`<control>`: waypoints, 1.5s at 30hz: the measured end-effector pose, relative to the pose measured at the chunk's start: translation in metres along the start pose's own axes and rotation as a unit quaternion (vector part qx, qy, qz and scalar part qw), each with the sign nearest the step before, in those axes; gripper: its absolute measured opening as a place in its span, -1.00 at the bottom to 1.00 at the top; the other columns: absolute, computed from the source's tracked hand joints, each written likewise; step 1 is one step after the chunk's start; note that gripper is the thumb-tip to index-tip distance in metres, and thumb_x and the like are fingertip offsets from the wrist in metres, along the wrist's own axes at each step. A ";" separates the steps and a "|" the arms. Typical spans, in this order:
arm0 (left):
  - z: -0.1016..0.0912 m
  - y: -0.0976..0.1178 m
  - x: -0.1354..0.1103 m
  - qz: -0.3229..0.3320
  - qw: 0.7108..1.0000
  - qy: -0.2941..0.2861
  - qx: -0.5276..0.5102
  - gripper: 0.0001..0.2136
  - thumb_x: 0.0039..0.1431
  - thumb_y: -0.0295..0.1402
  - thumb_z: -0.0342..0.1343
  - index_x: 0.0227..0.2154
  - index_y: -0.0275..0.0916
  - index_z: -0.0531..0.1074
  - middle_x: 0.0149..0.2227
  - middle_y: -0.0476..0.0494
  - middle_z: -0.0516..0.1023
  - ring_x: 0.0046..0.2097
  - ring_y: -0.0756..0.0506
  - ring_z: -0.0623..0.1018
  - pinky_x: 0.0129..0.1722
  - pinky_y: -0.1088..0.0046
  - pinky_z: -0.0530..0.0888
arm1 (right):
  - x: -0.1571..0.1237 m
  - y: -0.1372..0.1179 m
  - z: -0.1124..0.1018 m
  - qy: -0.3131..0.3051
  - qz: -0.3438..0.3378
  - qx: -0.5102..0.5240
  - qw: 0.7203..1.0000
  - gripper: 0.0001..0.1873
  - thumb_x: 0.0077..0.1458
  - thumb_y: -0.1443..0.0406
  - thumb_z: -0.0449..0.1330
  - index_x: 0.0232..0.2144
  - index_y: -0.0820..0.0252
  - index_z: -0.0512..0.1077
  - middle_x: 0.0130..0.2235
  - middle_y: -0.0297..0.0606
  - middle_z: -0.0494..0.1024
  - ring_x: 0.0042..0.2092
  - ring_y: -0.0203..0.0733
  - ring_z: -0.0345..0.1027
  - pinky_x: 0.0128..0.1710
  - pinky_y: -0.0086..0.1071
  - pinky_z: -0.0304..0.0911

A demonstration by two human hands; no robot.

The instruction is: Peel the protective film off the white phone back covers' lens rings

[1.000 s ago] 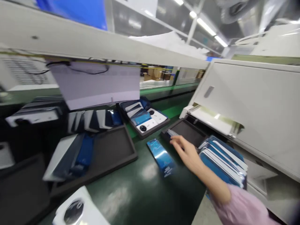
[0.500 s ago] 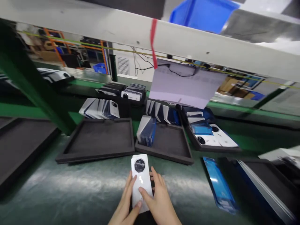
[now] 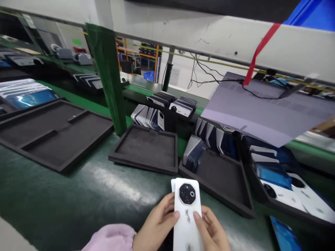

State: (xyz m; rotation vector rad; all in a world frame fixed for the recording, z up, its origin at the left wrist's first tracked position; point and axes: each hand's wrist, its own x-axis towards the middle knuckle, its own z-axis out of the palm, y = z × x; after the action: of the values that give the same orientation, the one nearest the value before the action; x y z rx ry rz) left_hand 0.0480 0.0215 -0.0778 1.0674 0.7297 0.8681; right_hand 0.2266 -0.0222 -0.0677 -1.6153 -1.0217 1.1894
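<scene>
A white phone back cover [image 3: 186, 223] with a dark octagonal camera area and small dark lettering stands upright near the bottom centre. Along its left edge my left hand [image 3: 158, 223] grips it, thumb on the front face. From the right side my right hand [image 3: 212, 230] holds it too, its thumb beside the lettering. A second white edge shows behind the cover's upper left corner, so more than one piece may be held. The backs of the fingers are partly hidden behind the cover.
Beyond the hands lie a black tray [image 3: 146, 148] and another black tray [image 3: 225, 177] with a row of covers [image 3: 193, 153]. Further right, a tray holds white covers [image 3: 284, 195] and blue-filmed pieces. A green post [image 3: 107, 80] rises at left; a white shelf beam [image 3: 199, 36] crosses above.
The view has swung left, so trays and beam appear further right. The cover now faces me more directly, its lettering readable in shape; both hands still hold it.
</scene>
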 end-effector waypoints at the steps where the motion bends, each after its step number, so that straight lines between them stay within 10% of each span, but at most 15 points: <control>1: 0.001 0.011 0.002 -0.012 1.000 -0.015 0.006 -0.45 0.28 0.08 0.20 0.13 -0.23 0.54 0.01 -0.34 0.70 0.05 -0.34 0.66 0.02 0.17 0.59 | -0.005 -0.006 0.003 0.014 -0.005 0.009 1.000 -0.50 0.11 -0.24 0.22 -0.13 -0.08 0.44 -0.26 -0.19 0.66 -0.28 0.06 0.58 -0.30 -0.13 0.51; 7: 0.010 0.036 0.008 -0.062 0.995 -0.028 0.079 -0.60 0.38 -0.02 0.10 -0.26 -0.31 0.57 -0.42 -0.05 0.51 -0.41 -0.06 0.44 -0.40 0.47 0.39 | -0.022 -0.034 0.011 0.254 -0.184 -0.187 0.931 -0.51 0.30 0.13 0.24 0.24 -0.10 0.32 -0.09 -0.23 0.55 -0.29 -0.18 0.49 -0.30 -0.29 0.43; 10: 0.009 0.028 0.006 -0.076 0.988 -0.027 0.130 -0.61 0.41 -0.06 0.06 -0.35 -0.30 0.50 -0.50 0.03 0.36 -0.48 0.00 0.30 -0.50 0.53 0.27 | -0.021 -0.034 0.003 0.241 -0.290 -0.316 0.871 -0.61 0.32 0.27 0.23 0.17 -0.06 0.44 0.03 -0.14 0.47 -0.16 -0.15 0.47 -0.24 -0.30 0.46; 20: 0.004 0.021 -0.001 0.071 0.942 -0.063 0.323 -0.73 0.43 -0.39 0.01 -0.45 -0.21 0.39 -0.53 0.02 0.48 -0.52 0.01 0.49 -0.47 0.55 0.33 | -0.019 -0.030 -0.006 0.126 -0.153 -0.153 0.968 -0.72 0.35 0.31 0.21 0.05 -0.14 0.49 -0.25 -0.37 0.44 -0.34 -0.35 0.44 -0.36 -0.54 0.45; 31: 0.005 0.020 -0.005 0.126 0.908 -0.093 0.390 -0.73 0.41 -0.47 -0.03 -0.45 -0.21 0.41 -0.57 0.00 0.52 -0.57 -0.01 0.51 -0.51 0.49 0.36 | -0.018 -0.034 -0.010 0.109 -0.100 -0.103 0.984 -0.87 0.37 0.35 0.17 -0.25 -0.01 0.44 -0.27 -0.43 0.41 -0.41 -0.43 0.46 -0.49 -0.61 0.40; 45: 0.003 0.031 0.004 -0.018 0.947 -0.032 0.319 -0.69 0.44 -0.38 -0.03 -0.48 -0.23 0.38 -0.59 0.14 0.22 -0.59 0.07 0.24 -0.66 0.63 0.22 | -0.019 -0.026 -0.001 0.191 -0.284 -0.359 0.868 -0.92 0.34 0.39 0.20 -0.16 0.13 0.47 -0.02 -0.20 0.44 -0.09 -0.26 0.46 -0.19 -0.47 0.44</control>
State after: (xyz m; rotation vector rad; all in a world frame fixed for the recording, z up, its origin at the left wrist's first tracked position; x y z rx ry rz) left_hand 0.0451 0.0312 -0.0478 1.6405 1.0056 0.5653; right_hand 0.2199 -0.0327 -0.0374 -1.7875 -1.6235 0.0536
